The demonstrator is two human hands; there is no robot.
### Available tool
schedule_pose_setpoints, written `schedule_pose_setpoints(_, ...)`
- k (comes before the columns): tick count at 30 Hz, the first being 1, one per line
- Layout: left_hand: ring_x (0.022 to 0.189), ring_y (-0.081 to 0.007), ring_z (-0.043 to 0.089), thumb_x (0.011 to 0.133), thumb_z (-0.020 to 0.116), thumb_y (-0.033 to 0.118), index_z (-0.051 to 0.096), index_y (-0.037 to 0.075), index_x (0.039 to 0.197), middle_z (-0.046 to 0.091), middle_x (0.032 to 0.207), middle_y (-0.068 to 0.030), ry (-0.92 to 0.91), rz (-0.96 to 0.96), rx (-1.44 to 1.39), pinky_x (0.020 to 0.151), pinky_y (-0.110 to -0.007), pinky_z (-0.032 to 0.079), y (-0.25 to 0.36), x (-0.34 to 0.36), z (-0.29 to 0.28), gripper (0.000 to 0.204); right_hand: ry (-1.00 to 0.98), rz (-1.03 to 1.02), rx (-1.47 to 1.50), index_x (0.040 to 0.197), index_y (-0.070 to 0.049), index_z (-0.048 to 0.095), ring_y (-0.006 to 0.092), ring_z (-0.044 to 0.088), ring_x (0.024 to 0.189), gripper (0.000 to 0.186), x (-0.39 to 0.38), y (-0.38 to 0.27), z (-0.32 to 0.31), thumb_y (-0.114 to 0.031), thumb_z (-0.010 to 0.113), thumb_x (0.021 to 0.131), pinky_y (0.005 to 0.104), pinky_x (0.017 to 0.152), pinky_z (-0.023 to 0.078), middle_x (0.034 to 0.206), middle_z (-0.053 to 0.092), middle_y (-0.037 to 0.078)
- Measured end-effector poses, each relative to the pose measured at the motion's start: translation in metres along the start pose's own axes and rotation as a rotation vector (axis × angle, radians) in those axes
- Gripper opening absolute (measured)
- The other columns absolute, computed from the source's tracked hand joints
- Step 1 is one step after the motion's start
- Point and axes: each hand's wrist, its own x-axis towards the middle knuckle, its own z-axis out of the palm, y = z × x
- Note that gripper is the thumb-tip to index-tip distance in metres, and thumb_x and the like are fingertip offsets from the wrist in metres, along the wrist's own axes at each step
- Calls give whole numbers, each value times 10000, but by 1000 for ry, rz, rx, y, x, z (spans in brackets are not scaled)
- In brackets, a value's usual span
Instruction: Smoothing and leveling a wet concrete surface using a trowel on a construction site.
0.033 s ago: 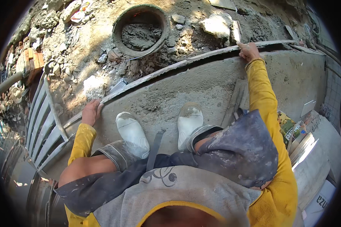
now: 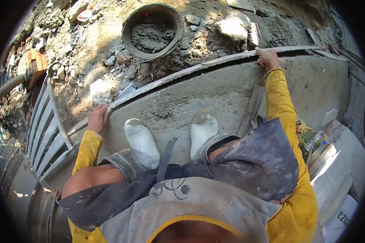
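Observation:
A long, thin wooden board [image 2: 178,79] stands on edge along the far side of a concrete slab [image 2: 170,103], with a dark gap beside much of it. My left hand [image 2: 97,118] grips it toward its left part, fingers over the top edge. Farther right, my right hand [image 2: 268,58] holds the same board, its forefinger stretched along the top and the other fingers curled. The lower edge is partly hidden. My white boots [image 2: 141,141] rest on the slab between my hands.
Beyond the board, a round tub [image 2: 178,38] holds grey mortar amid rubble. A pale rock [image 2: 234,27] lies near my right hand. A metal grille [image 2: 48,129] leans at the left, near bricks [image 2: 36,65]. A bucket [image 2: 315,141] stands right of my knee.
The view has shifted very slightly. My right forefinger looks a little more stretched out on the board; both hands stay at the same places along it.

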Motion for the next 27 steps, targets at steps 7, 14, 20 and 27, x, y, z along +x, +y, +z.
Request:
schedule_pose_setpoints(7,943,-345,656,945,624,282,684,96,1142,659,1071,-106,-22,15,-11,817,-415,533,-13,-2,5,277,214,-155,171,822,8,700,98,559,468,352,-111,53,-4,-333,692,910,247,466,436,611,630,20)
schedule_pose_setpoints(14,955,-317,663,951,601,362,666,210,1222,657,1095,-66,-74,42,75,792,-427,547,-24,4,7,317,345,-152,-164,1078,11,659,251,651,850,460,-228,109,24,-385,740,858,373,782,512,921,668,133)
schedule_pose_setpoints(20,962,-314,661,963,579,369,625,262,1275,650,1097,-62,-103,58,121,787,-430,547,-30,7,8,333,260,-78,-289,1216,-10,582,330,603,987,605,-274,130,55,-381,799,790,413,880,485,1104,587,186)
schedule_pose_setpoints(27,960,-307,656,976,563,350,612,255,1270,637,1087,-46,-16,72,114,779,-429,547,-33,6,16,312,438,-84,-466,1293,-22,509,421,554,1111,671,-289,159,62,-280,814,754,455,976,437,1178,556,228)
